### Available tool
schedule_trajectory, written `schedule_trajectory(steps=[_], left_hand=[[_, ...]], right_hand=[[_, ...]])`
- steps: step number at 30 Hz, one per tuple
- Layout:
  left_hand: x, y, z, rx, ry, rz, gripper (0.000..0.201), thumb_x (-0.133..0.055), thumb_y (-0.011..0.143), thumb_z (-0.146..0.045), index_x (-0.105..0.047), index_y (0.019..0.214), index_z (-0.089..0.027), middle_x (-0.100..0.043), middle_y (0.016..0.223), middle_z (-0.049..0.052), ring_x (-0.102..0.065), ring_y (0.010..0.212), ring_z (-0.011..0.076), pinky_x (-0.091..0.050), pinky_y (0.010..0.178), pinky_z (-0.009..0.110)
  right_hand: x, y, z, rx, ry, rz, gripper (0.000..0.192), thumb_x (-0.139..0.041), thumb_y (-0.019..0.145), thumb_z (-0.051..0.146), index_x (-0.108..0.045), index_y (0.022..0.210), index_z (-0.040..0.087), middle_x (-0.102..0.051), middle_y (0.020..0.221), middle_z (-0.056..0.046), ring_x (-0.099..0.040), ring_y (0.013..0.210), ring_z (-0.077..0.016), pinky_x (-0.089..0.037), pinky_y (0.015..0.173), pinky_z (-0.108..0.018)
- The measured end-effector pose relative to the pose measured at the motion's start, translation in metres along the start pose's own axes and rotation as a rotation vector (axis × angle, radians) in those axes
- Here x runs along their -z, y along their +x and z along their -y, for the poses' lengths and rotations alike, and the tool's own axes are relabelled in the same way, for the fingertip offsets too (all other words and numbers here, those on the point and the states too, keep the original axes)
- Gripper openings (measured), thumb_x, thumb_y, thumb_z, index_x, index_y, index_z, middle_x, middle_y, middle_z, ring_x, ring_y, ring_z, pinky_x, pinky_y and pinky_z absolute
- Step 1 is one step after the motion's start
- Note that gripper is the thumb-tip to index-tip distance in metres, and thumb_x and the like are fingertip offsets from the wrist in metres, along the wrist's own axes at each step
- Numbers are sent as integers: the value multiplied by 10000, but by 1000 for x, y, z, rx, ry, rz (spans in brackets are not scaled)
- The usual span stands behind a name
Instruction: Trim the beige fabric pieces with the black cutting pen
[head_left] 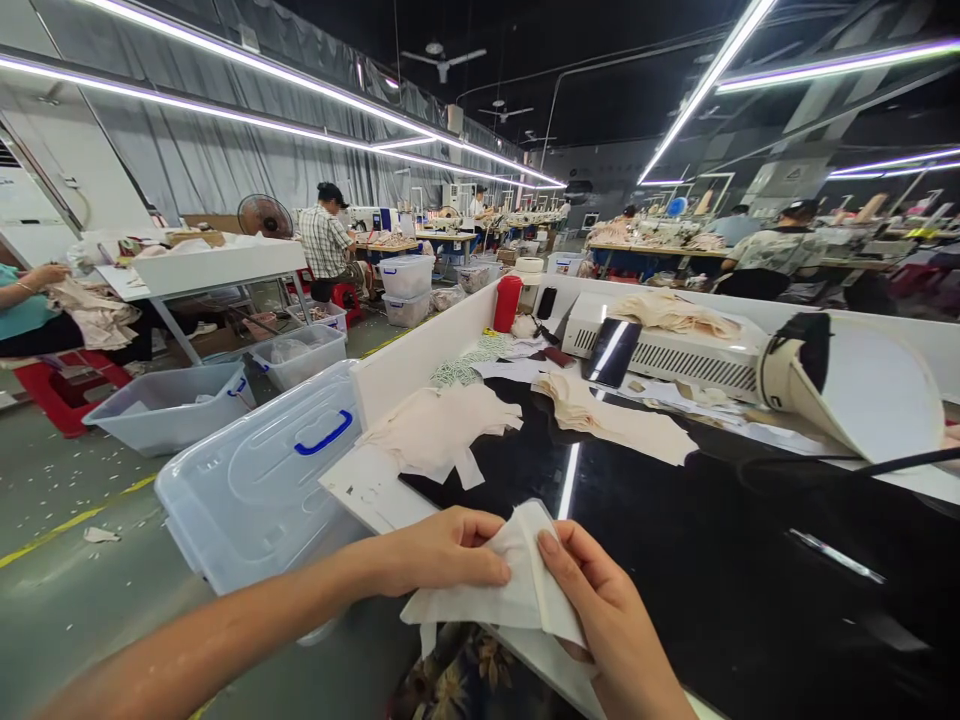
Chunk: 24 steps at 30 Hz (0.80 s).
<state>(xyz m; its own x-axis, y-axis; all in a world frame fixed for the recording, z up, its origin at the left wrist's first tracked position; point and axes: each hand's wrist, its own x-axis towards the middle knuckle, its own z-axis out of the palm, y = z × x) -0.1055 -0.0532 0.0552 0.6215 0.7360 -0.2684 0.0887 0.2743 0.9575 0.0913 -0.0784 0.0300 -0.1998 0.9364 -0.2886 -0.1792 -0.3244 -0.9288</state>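
Observation:
A pale cream piece of fabric point(499, 603) with a folded strip along it is held up at the table's near edge. My left hand point(457, 550) pinches its left part between thumb and fingers. On the other side, my right hand point(600, 590) grips it, the thumb pressed on the folded strip. Beyond my hands, a loose heap of cream fabric pieces point(435, 430) lies on the table's left side. A neater stack of similar pieces point(615, 415) rests on the black tabletop point(720, 560).
A pen point(836, 556) lies at right. Along the back stand a white vented machine point(675, 350), a phone point(613, 352), a red container point(508, 304) and a lamp-like white cone point(877, 390). A lidded plastic bin point(255, 470) stands at left. Other people sit at tables farther off.

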Motion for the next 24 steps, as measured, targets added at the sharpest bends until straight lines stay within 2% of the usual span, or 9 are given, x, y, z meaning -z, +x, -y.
schedule_trajectory(steps=[7, 13, 15, 19, 21, 24], left_hand=[[-4, 2, 5, -18, 32, -100, 526, -708, 822, -669, -550, 796, -168, -469, 715, -41, -382, 617, 88, -297, 536, 199], [-5, 3, 9, -120, 188, -147, 575, -624, 868, -722, -494, 768, -171, -421, 709, -43, -347, 621, 90, -263, 533, 217], [-5, 3, 10, -134, 212, -153, 555, -612, 884, -703, -475, 768, -178, -408, 701, -47, -342, 614, 91, -255, 525, 223], [-6, 4, 11, -134, 251, -177, 500, -602, 919, -633, -441, 759, -188, -377, 687, -56, -323, 606, 91, -238, 517, 230], [-5, 4, 12, -135, 262, -175, 474, -593, 934, -604, -444, 764, -187, -379, 692, -54, -325, 610, 92, -238, 520, 231], [-5, 3, 12, -135, 269, -167, 443, -576, 951, -572, -455, 775, -184, -393, 704, -51, -338, 616, 94, -250, 527, 231]], right_hand=[[-1, 0, -3, -23, -26, -6, 550, -774, 719, 742, -606, 861, 238, -418, 523, 91, -276, 419, -41, -105, 381, -164], [2, -3, -3, -74, 57, 34, 570, -882, 653, 652, -665, 963, 225, -564, 573, 66, -318, 390, -17, -128, 356, -134], [3, -3, -4, -101, 93, 49, 557, -900, 654, 623, -668, 957, 217, -577, 577, 66, -348, 395, -13, -178, 361, -119], [0, -4, -5, -81, 194, 79, 511, -919, 661, 569, -647, 891, 203, -593, 596, 59, -501, 466, -54, -374, 426, -139], [-1, -5, -5, -94, 197, 98, 505, -906, 683, 568, -641, 910, 204, -587, 598, 60, -477, 444, -45, -341, 394, -125], [-1, -6, -7, -133, 185, 134, 505, -869, 725, 594, -624, 948, 214, -574, 590, 69, -366, 382, -4, -210, 337, -90]])
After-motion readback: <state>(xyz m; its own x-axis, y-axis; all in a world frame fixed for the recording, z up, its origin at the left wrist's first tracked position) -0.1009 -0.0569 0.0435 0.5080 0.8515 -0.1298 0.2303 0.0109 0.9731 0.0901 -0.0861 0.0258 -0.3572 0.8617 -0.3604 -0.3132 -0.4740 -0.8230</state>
